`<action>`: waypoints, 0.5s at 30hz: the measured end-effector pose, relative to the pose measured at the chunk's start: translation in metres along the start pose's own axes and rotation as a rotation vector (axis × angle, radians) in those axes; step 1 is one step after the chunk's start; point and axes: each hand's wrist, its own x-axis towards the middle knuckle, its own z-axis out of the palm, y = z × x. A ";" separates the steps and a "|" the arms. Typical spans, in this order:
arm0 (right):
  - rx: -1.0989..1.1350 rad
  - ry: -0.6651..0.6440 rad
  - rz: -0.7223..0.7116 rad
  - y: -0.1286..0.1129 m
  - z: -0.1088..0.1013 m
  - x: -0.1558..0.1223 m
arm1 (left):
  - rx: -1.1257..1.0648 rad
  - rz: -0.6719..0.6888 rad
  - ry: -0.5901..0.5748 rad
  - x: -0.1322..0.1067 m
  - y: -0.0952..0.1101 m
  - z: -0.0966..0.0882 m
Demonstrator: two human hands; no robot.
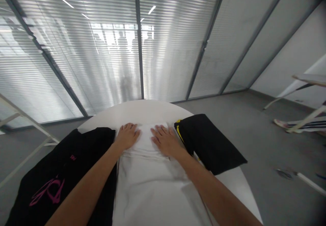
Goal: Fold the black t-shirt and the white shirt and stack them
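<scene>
A white cloth garment lies spread on the round white table, its far end folded over into a band. My left hand rests flat on the left side of that folded band, fingers stretched out. On the band's right side lies my right hand, palm down with fingers apart. To the left, a black garment with a pink print is spread flat and hangs past the table's edge. A folded black garment with yellow trim sits just right of my right hand.
The round white table stands before a glass partition with blinds. White metal frame legs rise at the left. At the right are another piece of furniture, a person's foot and cables on the grey floor.
</scene>
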 end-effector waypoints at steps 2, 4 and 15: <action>0.012 -0.015 0.034 0.002 0.000 0.003 | -0.002 0.031 0.015 0.004 -0.004 0.000; 0.034 -0.036 0.064 0.003 0.001 0.007 | -0.001 0.039 0.021 0.010 -0.005 0.000; 0.064 0.001 0.224 0.013 0.003 0.030 | 0.128 -0.275 0.075 0.001 -0.007 -0.016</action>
